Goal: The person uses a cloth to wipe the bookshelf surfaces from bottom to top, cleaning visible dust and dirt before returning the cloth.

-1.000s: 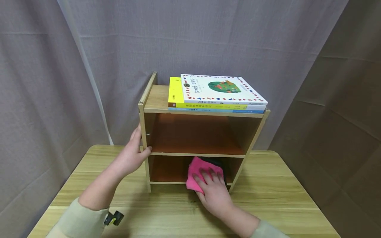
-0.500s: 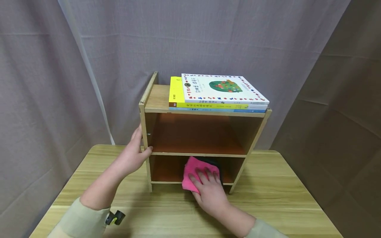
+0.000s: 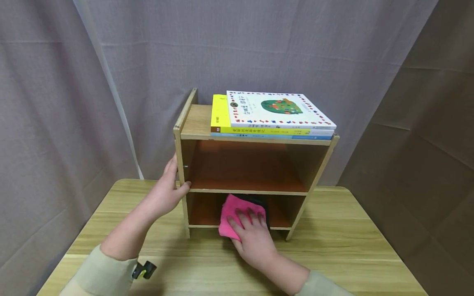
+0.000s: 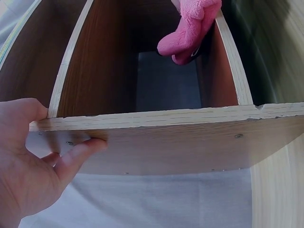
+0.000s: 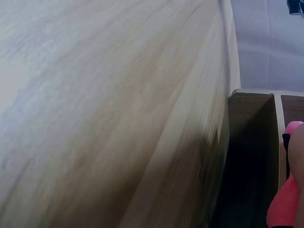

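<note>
A small wooden bookshelf stands on the table. My left hand grips its left side panel, thumb on one side of the front edge and fingers on the other. At the lower compartment, my right hand holds a pink cloth, fingers spread over it. Part of the cloth reaches inside above the bottom board; something black shows behind it. In the left wrist view the pink cloth hangs folded in the compartment. Only a small part of the right hand shows in the right wrist view.
Several thin books lie stacked on the bookshelf's top, a white one uppermost over a yellow one. The wooden table extends to both sides. Grey curtains hang behind. A small black device is by the left sleeve.
My right hand has slid left along the lower compartment with the pink cloth. My left hand keeps its grip on the side panel. The books stay put.
</note>
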Motion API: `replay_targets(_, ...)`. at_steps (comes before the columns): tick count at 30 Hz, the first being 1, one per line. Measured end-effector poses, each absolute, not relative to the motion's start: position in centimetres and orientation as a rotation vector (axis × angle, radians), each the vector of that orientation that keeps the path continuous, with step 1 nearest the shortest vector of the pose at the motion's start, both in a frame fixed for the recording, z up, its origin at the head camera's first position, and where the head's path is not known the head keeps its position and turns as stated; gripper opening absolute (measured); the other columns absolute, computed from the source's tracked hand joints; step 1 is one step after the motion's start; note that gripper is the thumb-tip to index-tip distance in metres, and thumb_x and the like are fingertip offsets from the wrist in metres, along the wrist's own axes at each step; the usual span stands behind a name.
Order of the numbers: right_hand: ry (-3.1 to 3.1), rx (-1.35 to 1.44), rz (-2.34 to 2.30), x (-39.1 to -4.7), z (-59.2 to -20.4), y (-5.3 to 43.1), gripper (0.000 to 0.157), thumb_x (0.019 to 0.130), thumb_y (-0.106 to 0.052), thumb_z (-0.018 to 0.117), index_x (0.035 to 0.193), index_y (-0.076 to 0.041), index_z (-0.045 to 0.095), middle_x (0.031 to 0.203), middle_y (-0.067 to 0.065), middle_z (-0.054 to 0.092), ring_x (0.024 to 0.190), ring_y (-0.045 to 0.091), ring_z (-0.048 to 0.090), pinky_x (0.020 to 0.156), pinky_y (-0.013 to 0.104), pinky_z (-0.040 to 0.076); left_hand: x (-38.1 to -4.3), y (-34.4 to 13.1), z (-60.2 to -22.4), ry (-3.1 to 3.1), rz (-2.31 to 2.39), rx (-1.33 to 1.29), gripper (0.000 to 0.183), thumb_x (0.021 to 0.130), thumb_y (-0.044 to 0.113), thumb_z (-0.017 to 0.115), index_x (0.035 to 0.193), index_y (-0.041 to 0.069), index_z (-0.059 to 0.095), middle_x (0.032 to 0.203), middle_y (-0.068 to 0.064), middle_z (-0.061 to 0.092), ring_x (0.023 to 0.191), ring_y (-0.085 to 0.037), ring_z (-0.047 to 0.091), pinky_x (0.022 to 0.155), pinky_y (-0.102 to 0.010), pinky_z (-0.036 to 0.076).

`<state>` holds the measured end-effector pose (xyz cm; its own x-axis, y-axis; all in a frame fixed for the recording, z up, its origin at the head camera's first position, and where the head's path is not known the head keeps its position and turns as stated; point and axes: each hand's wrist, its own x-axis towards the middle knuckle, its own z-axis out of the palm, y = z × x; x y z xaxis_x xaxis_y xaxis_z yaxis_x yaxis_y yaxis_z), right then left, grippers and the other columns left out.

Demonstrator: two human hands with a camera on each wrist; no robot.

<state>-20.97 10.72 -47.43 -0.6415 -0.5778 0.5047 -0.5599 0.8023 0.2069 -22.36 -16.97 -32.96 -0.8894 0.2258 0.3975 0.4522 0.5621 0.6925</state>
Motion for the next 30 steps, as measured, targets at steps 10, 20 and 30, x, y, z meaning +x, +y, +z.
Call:
replay_targets(10, -2.464, 0.849, -0.089, -20.9, -47.3, 9.2, 0.054, 0.086, -0.042, 0.054, 0.138, -0.030, 0.042, 0.138, 0.006, 0.044, 0.125, 0.037, 0.040, 0.096, 0.060, 0.033, -22.5, -17.2, -33.0, -2.543, -1.238, -0.545, 0.090, 0.089, 0.012, 0.054, 0.143, 0.042, -0.011, 0.153, 0.006, 0.000, 0.139, -0.018, 0.009, 0.108, -0.048, 0.022)
replay_targets(20, -2.462, 0.857, -0.081, -20.5, -47.1, 8.0, 0.052, 0.087, -0.043, 0.054, 0.136, -0.030, 0.045, 0.138, 0.005, 0.045, 0.124, 0.035, 0.041, 0.096, 0.060, 0.033, -22.4, -17.1, -33.0, -2.556, -1.253, -0.544, 0.088, 0.090, 0.014, 0.054, 0.143, 0.042, -0.011, 0.153, 0.004, 0.000, 0.139, -0.020, 0.010, 0.108, -0.049, 0.024)
replay_targets(30, -2.466, 0.856, -0.077, -20.2, -47.3, 6.8, 0.054, 0.086, -0.044, 0.056, 0.137, -0.030, 0.044, 0.137, 0.005, 0.045, 0.124, 0.035, 0.040, 0.096, 0.060, 0.032, -22.5, -17.1, -33.1, -2.535, -1.250, -0.556, 0.089, 0.089, 0.012, 0.054, 0.143, 0.043, -0.009, 0.152, 0.005, 0.003, 0.138, -0.018, 0.012, 0.107, -0.048, 0.025)
